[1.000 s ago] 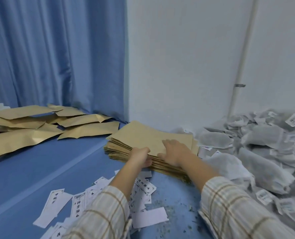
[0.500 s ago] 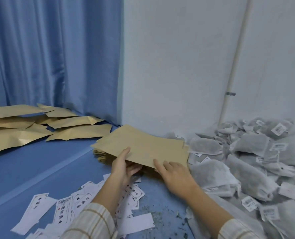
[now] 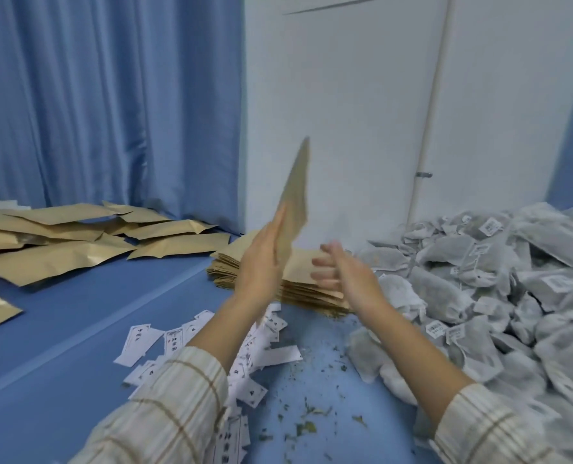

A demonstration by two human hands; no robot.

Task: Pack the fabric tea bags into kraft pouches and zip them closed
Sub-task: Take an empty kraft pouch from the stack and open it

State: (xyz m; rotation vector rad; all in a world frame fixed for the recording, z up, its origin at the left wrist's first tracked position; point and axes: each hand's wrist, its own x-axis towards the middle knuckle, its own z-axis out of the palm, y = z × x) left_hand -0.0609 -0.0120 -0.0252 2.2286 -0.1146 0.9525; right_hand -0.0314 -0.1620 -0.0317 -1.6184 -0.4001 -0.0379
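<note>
A single empty kraft pouch now stands almost upright in the air, edge-on to the camera, above the flat stack of kraft pouches at the middle of the blue tabletop. Half a second ago it was only just lifting off the top of that stack, held by both hands at its near edge; a second ago both hands lay flat on the stack. The left hand now carries the pouch alone, its grip closed on the lower end with fingers laid along the paper. The right hand has come off the pouch and hangs just right of it, blurred with motion, its grip released and fingers spread, holding nothing. This suggests one pouch has been separated for filling and that its mouth is not yet opened, though the top edge is too blurred to tell. Immediately right of the hands lies a large heap of grey fabric tea bags with white tags, probably the right hand's next reach. At far left, filled-looking kraft pouches lie scattered. Near the person, white paper labels and loose tea crumbs litter the surface, with a blue curtain and white wall behind.
</note>
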